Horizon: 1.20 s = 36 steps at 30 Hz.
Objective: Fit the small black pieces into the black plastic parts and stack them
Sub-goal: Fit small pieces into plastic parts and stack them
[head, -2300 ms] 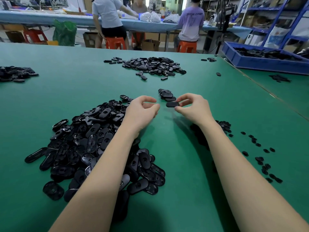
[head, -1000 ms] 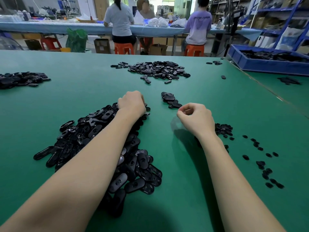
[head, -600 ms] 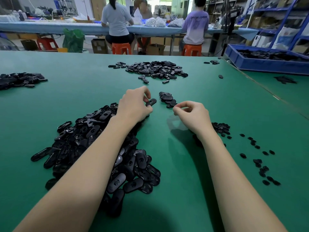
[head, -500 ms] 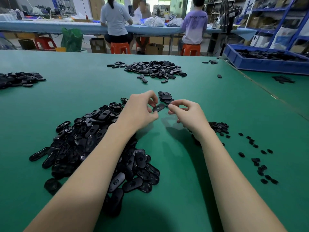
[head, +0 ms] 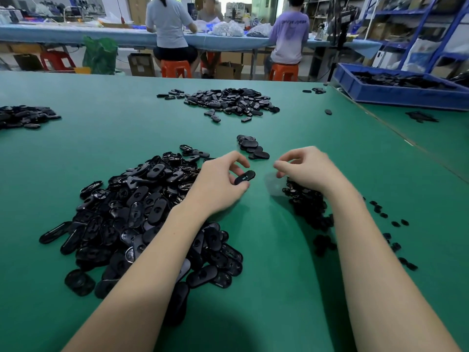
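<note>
Big green table (head: 76, 153). Heap of black plastic parts (head: 142, 212) on the left, pile of small black pieces (head: 308, 207) under the right wrist, short stack (head: 251, 146) behind. Left hand (head: 218, 184) pinching one part (head: 245, 177) by its edges. Light, stiff, smooth, likely slippery. Right hand (head: 307, 168) curled, fingertips nearly pinched; anything held, cannot tell. Moments ago, closer to the part; now pulled right.

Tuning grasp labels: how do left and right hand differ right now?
The left hand pinches an oval black part with a slot in it; the right hand has fingers curled, and anything in them is too small to see. The left hand sits beside the big parts pile, the right hand over the small pieces. Both hover above the green table.
</note>
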### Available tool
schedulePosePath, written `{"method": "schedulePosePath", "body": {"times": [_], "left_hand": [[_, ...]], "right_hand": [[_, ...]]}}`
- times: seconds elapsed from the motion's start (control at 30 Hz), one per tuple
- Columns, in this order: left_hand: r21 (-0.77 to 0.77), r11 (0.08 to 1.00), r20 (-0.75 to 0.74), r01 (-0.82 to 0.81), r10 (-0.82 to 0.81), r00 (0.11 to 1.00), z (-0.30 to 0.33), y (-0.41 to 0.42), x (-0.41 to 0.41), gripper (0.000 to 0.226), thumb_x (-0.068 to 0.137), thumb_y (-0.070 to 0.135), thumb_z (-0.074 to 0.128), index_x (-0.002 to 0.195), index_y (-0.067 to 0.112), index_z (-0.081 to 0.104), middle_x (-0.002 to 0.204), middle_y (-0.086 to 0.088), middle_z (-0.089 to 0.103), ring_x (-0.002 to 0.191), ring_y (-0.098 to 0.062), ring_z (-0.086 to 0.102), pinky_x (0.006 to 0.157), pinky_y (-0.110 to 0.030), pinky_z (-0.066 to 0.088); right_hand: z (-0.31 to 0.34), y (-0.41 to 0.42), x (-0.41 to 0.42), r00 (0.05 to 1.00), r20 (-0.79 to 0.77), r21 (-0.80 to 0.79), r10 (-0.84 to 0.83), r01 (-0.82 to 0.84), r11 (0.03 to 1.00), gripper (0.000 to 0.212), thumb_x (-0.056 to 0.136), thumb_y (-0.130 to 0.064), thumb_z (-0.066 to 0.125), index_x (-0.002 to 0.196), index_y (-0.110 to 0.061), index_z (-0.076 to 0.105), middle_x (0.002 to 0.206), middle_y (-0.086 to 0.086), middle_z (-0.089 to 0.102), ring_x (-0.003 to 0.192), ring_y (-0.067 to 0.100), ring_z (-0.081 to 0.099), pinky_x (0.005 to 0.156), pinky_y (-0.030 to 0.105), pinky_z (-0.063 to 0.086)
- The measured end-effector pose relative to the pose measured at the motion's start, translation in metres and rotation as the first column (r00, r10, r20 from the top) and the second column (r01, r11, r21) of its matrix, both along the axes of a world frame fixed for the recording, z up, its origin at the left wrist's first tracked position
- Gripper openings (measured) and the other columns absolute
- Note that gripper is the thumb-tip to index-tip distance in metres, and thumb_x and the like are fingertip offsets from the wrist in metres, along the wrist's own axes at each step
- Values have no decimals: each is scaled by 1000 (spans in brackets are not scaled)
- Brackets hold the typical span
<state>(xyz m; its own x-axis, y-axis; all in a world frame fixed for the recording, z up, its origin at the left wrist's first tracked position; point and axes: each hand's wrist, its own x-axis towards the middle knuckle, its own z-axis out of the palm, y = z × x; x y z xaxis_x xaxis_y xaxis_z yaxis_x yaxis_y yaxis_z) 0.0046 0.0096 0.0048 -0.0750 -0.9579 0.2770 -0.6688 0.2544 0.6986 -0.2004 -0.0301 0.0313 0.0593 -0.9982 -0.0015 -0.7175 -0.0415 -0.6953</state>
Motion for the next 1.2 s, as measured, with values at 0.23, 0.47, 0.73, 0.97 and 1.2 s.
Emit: {"method": "schedulePosePath", "body": {"times": [0.23, 0.47, 0.73, 0.97, 1.2], "left_hand": [[-9, 1000, 99, 12, -11, 995, -1, -3, 0, 34, 89, 17, 67, 117, 37, 65, 98, 7, 61, 81, -12, 56, 86, -23, 41], [26, 996, -72, -82, 83, 994, -2, -1, 3, 27, 79, 24, 81, 98, 29, 62, 83, 10, 62, 53, 3, 53, 68, -12, 45], [82, 993, -275, -80, 100, 956, 0, 0, 1, 22, 78, 20, 84, 92, 29, 70, 72, 5, 60, 47, -17, 62, 55, -30, 59], [280, 959, -606, 51, 135, 784, 3, -3, 0, 20, 85, 9, 76, 106, 8, 73, 98, -12, 76, 74, -15, 75, 78, -25, 61], [299, 942, -718, 152, 118, 686, 6, -3, -1, 30, 92, -11, 57, 119, 0, 66, 89, -2, 70, 76, -11, 75, 75, -14, 57]], "right_hand": [[5, 3, -18, 953, -304, 101, -16, 49, 994, 2, 78, -37, 79, 77, -36, 78, 91, -11, 75, 96, 15, 68, 95, 38, 55], [3, 7, -2, 910, -415, 81, -16, 55, 995, 1, 79, -34, 75, 79, -35, 75, 99, -10, 74, 100, 18, 66, 89, 33, 54], [4, 3, -1, 984, -176, 44, -5, 13, 999, 3, 84, -29, 68, 84, -31, 70, 89, -8, 75, 81, 16, 63, 76, 30, 53], [6, 9, 11, 941, 316, 107, 123, -164, 981, 6, 85, -33, 77, 86, -32, 71, 87, -13, 76, 67, 13, 43, 47, 16, 34], [-2, 8, 17, 915, 391, 97, 100, -149, 984, 7, 84, -23, 81, 85, -28, 76, 73, -15, 68, 66, 12, 42, 49, 19, 31]]}}
